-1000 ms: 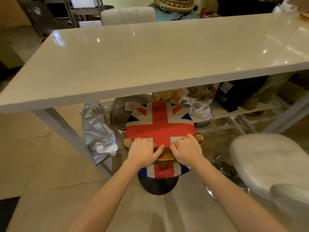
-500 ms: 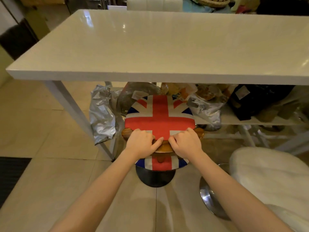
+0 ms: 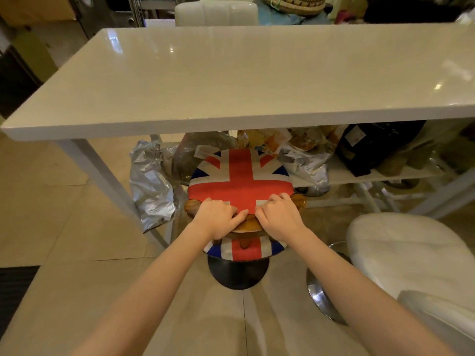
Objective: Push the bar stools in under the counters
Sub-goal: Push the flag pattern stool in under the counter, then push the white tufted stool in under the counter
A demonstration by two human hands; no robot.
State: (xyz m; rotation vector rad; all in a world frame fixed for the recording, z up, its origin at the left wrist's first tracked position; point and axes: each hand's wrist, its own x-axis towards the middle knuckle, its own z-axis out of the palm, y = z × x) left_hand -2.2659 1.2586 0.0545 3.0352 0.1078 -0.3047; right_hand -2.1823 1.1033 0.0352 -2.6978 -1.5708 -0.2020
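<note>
Beige floor tiles fill the lower field of view, with a dark mat at 8 o'clock. Across the upper half runs a glossy white counter on white legs. Below its near edge, at 9 o'clock from the centre stool, a crumpled silver bag leans against a counter leg. A flag-print bar stool stands at centre frame on a round black base; the far part of its seat lies just beneath the counter's near edge, the near part projects toward the person. A curved wooden backrest crosses the near side of the seat. The left hand grips this backrest with fingers curled over its top onto the fabric. The right hand, just beside it, grips the same backrest likewise. Behind the stool, a low white shelf under the counter carries silver, orange and dark bags. At 4 o'clock, a white padded stool on a chrome base stands clear of the counter.
</note>
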